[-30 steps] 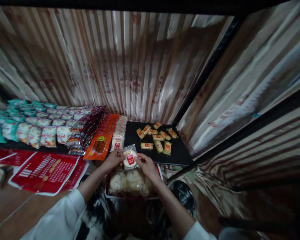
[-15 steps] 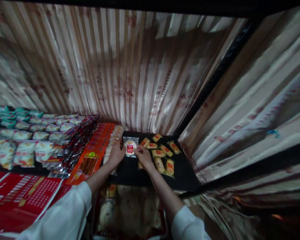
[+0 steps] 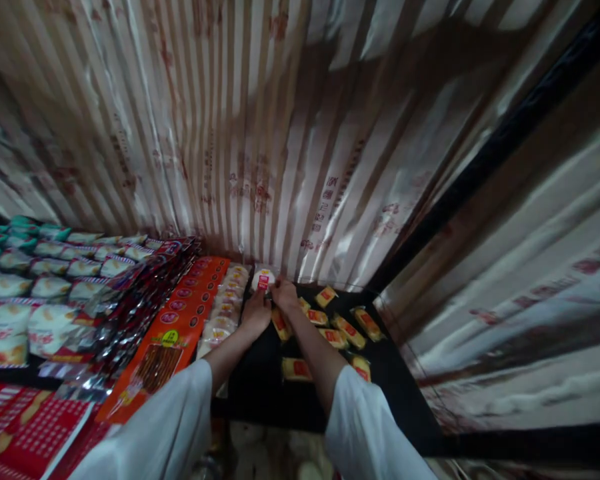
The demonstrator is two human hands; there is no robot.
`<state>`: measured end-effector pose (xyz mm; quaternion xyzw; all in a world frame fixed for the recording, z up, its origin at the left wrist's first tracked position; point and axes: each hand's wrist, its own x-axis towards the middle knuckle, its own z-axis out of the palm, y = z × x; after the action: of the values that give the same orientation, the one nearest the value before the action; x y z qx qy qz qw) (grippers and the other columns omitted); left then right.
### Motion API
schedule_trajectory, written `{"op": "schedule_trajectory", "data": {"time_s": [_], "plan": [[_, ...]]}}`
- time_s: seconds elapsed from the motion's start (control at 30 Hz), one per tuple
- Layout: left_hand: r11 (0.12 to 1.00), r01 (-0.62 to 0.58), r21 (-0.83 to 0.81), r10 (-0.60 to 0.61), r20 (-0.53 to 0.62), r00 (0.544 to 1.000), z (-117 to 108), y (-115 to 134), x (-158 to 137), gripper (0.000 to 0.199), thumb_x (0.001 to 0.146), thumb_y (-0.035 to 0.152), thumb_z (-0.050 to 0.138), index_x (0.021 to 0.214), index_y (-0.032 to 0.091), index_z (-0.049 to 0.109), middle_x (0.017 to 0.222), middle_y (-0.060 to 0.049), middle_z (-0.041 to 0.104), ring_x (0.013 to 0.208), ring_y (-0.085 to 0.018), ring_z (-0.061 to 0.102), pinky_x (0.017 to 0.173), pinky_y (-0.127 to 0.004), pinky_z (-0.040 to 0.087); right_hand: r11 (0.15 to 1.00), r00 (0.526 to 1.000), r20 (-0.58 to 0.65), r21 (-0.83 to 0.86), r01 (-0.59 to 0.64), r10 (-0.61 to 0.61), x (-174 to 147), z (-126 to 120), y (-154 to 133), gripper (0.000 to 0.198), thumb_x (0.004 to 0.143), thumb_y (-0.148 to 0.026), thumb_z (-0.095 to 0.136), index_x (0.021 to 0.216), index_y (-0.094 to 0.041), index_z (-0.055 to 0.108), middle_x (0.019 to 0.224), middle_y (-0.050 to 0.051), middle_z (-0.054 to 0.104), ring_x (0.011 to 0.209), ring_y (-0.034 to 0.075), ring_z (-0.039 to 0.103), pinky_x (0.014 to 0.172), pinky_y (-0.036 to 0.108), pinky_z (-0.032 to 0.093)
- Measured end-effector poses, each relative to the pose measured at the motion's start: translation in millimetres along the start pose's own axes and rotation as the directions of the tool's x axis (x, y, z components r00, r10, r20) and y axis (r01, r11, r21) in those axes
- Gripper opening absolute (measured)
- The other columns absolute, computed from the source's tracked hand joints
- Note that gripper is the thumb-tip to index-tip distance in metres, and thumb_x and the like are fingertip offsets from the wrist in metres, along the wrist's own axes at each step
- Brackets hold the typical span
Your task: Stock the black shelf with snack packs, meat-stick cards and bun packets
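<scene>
Head view: one wrapped round cake, back of black shelf, beside row of like packets; left hand and right hand close together, pinching its near and right edges. Probably light, soft, crushable, slick-filmed; best held by edges.

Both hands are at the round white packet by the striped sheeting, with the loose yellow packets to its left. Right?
Wrong side: the loose yellow packets lie to the right of the round white packet, per the head view. Left hand and right hand are at it, by the striped sheeting.
</scene>
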<state>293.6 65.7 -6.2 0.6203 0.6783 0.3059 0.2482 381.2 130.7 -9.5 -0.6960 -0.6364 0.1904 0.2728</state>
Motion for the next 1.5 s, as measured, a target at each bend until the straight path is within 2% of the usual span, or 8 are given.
{"op": "schedule_trajectory", "data": {"time_s": [0.23, 0.63, 0.73, 0.83, 1.0, 1.17, 1.37, 1.5], "plan": [[0.992, 0.103, 0.072, -0.111, 0.107, 0.988, 8, -8, 16, 0.039, 0.087, 0.020, 0.038, 0.123, 0.013, 0.053, 0.133, -0.012, 0.052, 0.122, -0.021, 0.048, 0.104, -0.030, 0.034, 0.993, 0.994, 0.106, -0.120, -0.008, 0.020, 14, 18, 3, 0.018, 0.079, -0.020, 0.057, 0.092, -0.014, 0.068, 0.092, 0.011, 0.071, 0.091, 0.021, 0.065, 0.075, 0.024, 0.047], [0.995, 0.072, 0.073, -0.080, 0.115, 0.990, 18, -15, 27, 0.039, 0.087, 0.013, 0.036, 0.120, 0.008, 0.054, 0.132, -0.016, 0.051, 0.119, -0.025, 0.051, 0.103, -0.033, 0.035, 0.962, 0.981, 0.186, -0.273, -0.001, 0.054, 16, 18, -1, 0.031, 0.089, -0.029, 0.043, 0.104, -0.014, 0.065, 0.103, 0.014, 0.068, 0.097, 0.021, 0.064, 0.079, 0.028, 0.047], [0.998, 0.051, 0.038, -0.055, 0.111, 0.992, 19, -16, 23, 0.041, 0.085, 0.010, 0.038, 0.124, 0.011, 0.052, 0.136, -0.014, 0.048, 0.123, -0.022, 0.047, 0.103, -0.030, 0.035, 0.954, 0.991, 0.137, -0.297, 0.034, 0.008, 4, 12, -4, 0.035, 0.089, -0.027, 0.041, 0.113, -0.009, 0.059, 0.113, 0.017, 0.063, 0.104, 0.023, 0.059, 0.086, 0.030, 0.043], [0.996, 0.077, -0.045, -0.074, 0.057, 0.996, 14, -11, 14, 0.042, 0.084, 0.009, 0.040, 0.124, 0.012, 0.052, 0.138, -0.013, 0.046, 0.127, -0.021, 0.043, 0.105, -0.030, 0.034, 0.923, 0.988, 0.097, -0.355, 0.150, -0.124, -20, 2, -3, 0.037, 0.089, -0.024, 0.040, 0.119, -0.009, 0.055, 0.120, 0.018, 0.058, 0.107, 0.024, 0.054, 0.090, 0.032, 0.040], [0.987, 0.114, -0.113, -0.113, 0.014, 0.994, 0, 1, -15, 0.039, 0.078, 0.003, 0.043, 0.114, 0.008, 0.057, 0.127, -0.016, 0.055, 0.122, -0.021, 0.048, 0.104, -0.032, 0.035, 0.821, 0.922, 0.220, -0.422, 0.384, -0.318, -65, -11, 15, 0.036, 0.087, -0.027, 0.045, 0.119, -0.017, 0.057, 0.126, 0.012, 0.056, 0.122, 0.030, 0.040, 0.099, 0.042, 0.030], [0.992, 0.027, -0.126, -0.023, 0.038, 0.999, -6, 10, -60, 0.042, 0.075, 0.003, 0.045, 0.114, 0.009, 0.058, 0.129, -0.015, 0.054, 0.121, -0.021, 0.049, 0.105, -0.031, 0.036, 0.783, 0.930, 0.219, -0.502, 0.368, -0.296, -77, -22, 45, 0.037, 0.088, -0.031, 0.045, 0.120, -0.016, 0.057, 0.122, 0.015, 0.058, 0.122, 0.030, 0.042, 0.106, 0.047, 0.015], [0.974, -0.135, -0.184, 0.150, 0.068, 0.986, 2, 7, -129, 0.033, 0.078, 0.008, 0.043, 0.103, 0.014, 0.064, 0.121, -0.013, 0.059, 0.114, -0.019, 0.055, 0.101, -0.032, 0.041, 0.805, 0.904, 0.178, -0.410, 0.428, -0.390, -90, -43, 53, 0.039, 0.088, -0.030, 0.047, 0.123, -0.015, 0.055, 0.133, 0.015, 0.050, 0.129, 0.028, 0.034, 0.104, 0.046, 0.023], [0.946, -0.193, -0.259, 0.212, 0.048, 0.976, 8, -11, -176, 0.030, 0.079, 0.008, 0.040, 0.097, 0.015, 0.064, 0.108, -0.011, 0.065, 0.103, -0.017, 0.060, 0.094, -0.032, 0.046, 0.743, 0.807, 0.266, -0.317, 0.589, -0.527, -126, -46, 54, 0.035, 0.088, -0.031, 0.048, 0.117, -0.018, 0.060, 0.133, 0.011, 0.051, 0.131, 0.027, 0.031, 0.104, 0.046, 0.027]]}}
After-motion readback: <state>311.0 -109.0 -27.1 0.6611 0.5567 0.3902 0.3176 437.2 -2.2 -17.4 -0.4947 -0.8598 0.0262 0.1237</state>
